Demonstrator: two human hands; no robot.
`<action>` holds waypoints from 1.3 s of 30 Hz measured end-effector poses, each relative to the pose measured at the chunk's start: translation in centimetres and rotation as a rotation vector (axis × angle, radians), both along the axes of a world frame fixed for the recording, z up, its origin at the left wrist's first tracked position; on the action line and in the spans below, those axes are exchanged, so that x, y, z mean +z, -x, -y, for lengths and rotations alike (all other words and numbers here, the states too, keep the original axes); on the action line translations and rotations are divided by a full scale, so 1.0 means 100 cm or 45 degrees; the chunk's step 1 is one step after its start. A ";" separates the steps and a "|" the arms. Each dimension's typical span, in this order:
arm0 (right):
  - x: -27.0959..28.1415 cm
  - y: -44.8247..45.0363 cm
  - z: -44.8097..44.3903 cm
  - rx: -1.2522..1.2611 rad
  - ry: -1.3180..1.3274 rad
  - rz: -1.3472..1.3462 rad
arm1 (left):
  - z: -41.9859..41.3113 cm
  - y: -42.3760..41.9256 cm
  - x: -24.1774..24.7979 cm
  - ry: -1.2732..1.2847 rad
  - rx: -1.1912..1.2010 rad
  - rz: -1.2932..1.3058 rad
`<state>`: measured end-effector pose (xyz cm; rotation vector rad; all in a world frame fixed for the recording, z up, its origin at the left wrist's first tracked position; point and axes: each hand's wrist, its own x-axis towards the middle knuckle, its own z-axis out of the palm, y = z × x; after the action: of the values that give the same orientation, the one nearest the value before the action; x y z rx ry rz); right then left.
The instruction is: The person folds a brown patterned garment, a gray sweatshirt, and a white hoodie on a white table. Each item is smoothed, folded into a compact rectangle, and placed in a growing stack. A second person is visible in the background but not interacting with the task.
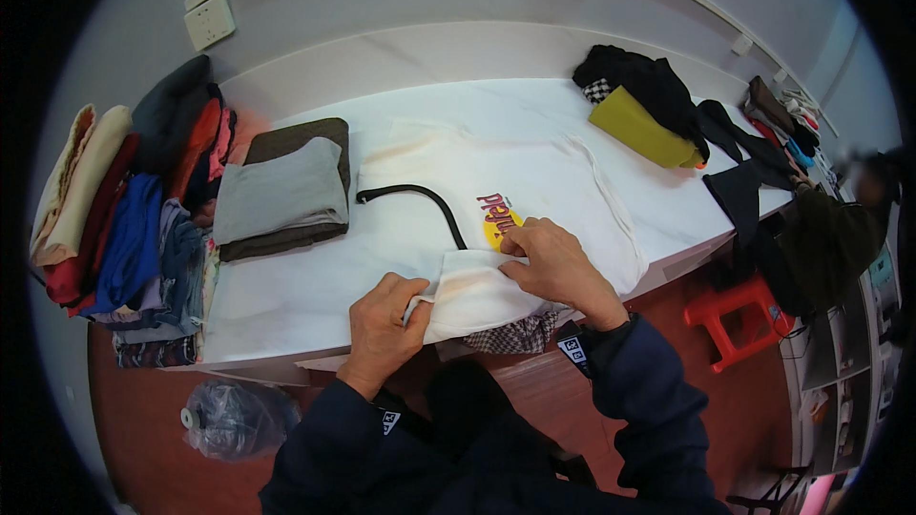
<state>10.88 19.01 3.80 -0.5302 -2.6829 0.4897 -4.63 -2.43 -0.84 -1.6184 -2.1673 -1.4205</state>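
A white T-shirt point(529, 172) with a black neckband point(429, 194) and a printed chest motif lies spread on the white tabletop point(286, 307). Its near side is turned up over the body, so part of the print is covered. My left hand point(390, 322) pinches the edge of the folded part between thumb and fingers, close to the table's front edge. On the same turned-up layer, my right hand point(554, 261) grips the cloth between thumb and forefinger, beside the print. A houndstooth cloth point(512, 335) shows below the shirt at the table edge.
Left of the shirt lie folded grey cloth point(279, 189) and brown cloth point(300, 130). Stacked clothes point(129, 229) fill the far left. An olive garment point(644, 129) and black clothes point(637, 79) lie back right. A red stool point(741, 322), a wrapped bottle point(240, 418) and another person point(830, 250) are nearby.
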 end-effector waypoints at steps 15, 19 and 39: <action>-0.009 0.011 -0.018 -0.230 0.169 -0.171 | 0.001 0.000 0.000 -0.060 -0.034 0.072; -0.006 -0.004 -0.020 -0.239 0.049 -0.277 | 0.002 0.000 0.002 -0.058 -0.014 0.101; -0.023 -0.107 0.016 0.073 -0.338 -0.070 | -0.001 -0.043 0.028 0.171 -0.280 -0.529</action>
<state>21.62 17.42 1.46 -0.3586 -2.6596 0.1559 -0.37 -2.35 2.00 -2.0350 -1.9250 -0.8839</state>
